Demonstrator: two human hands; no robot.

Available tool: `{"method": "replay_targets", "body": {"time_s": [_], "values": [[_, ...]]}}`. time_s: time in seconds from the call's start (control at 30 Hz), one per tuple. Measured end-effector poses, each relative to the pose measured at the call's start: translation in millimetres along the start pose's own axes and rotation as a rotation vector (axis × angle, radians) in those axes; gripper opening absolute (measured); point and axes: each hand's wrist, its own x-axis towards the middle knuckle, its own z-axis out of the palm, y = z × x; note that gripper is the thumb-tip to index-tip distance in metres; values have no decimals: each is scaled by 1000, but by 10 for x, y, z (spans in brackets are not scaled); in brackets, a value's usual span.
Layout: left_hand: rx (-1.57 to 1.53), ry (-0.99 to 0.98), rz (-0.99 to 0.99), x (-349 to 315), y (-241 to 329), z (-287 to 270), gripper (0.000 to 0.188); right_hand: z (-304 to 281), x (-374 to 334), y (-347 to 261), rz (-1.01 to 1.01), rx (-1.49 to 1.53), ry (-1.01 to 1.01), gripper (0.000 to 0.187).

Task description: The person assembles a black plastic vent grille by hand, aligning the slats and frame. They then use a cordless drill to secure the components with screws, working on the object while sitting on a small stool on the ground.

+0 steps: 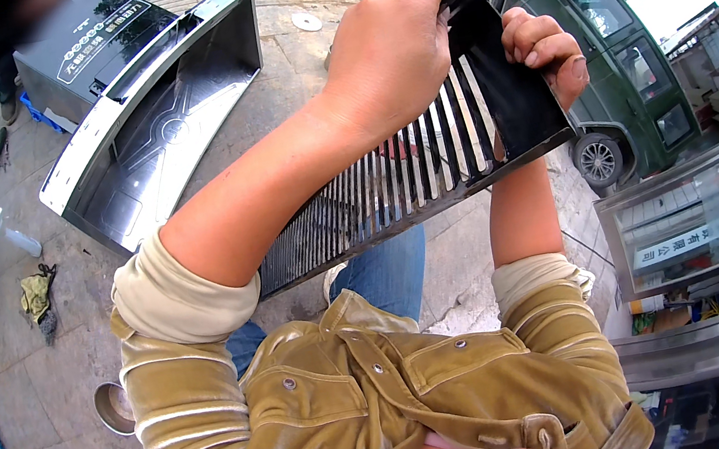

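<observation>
A long black grille panel (519, 98) with rows of narrow slots is held up in front of me, tilted, with its solid end toward the upper right. My right hand (546, 52) wraps its fingers over that end's right edge from behind. Above the panel, my left hand (392, 48) is closed in a fist at the far corner. A small dark piece shows beside its fingertips; whether it is a tool or part of the panel cannot be told. My left forearm crosses over the slots and hides some of them.
An open shiny metal housing (147, 150) lies at left, before a dark box (98, 54). On the paving are a white disc (306, 22), a clear bottle (21, 234), a yellowish cloth (36, 293) and round metal pieces (113, 408). A green vehicle (638, 68) and glass case (700, 210) stand right.
</observation>
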Motion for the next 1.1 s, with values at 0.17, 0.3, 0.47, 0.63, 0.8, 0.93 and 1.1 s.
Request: {"method": "replay_targets", "body": {"time_s": [0.17, 0.3, 0.47, 0.63, 0.8, 0.93, 1.1], "values": [[-30, -14, -28, 17, 34, 16, 17, 81, 74, -102, 12, -25, -98, 36], [-61, 24, -11, 13, 37, 31, 14, 95, 127, -104, 16, -55, -173, 34], [-56, -2, 7, 5, 114, 55, 12, 129, 142, -140, 72, -277, -118, 38], [7, -37, 43, -125, 85, 9, 18, 88, 160, -110, 19, -335, -42, 37], [124, -70, 171, -88, 81, -105, 20, 70, 113, 48, -65, -282, -55, 35], [125, -90, 217, 3, 106, -144, 13, -29, 54, 88, -64, -349, -16, 45], [89, -108, 192, 52, 189, -107, 7, 31, 65, 101, -56, -314, 10, 43]]}}
